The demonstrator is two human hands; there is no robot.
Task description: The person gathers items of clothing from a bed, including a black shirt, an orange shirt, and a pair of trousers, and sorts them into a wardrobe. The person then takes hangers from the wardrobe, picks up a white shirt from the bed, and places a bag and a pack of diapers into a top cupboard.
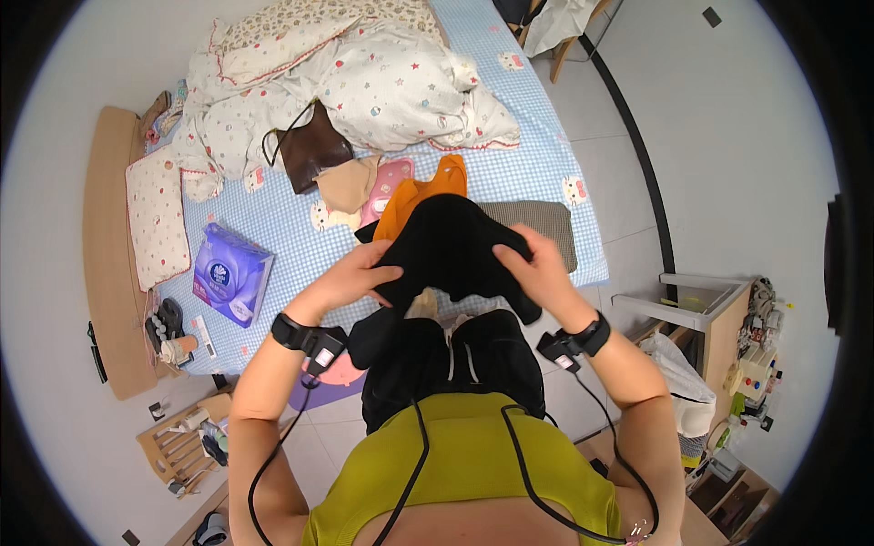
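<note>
A piece of black cloth, seemingly a garment, is stretched between my two hands over the near edge of the bed. My left hand pinches its left side, thumb on top. On the other side my right hand grips it the same way, with the right end hanging below the fingers. What kind of garment it is cannot be made out. Just beyond it lies an orange garment, partly covered by the black cloth. A beige cloth and a pink item lie beside the orange one.
A brown bag rests on the blue checked bed sheet, near a rumpled white quilt. A purple tissue pack lies at left. A grey-brown folded cloth sits at right. Off the bed, a desk stands against the right wall.
</note>
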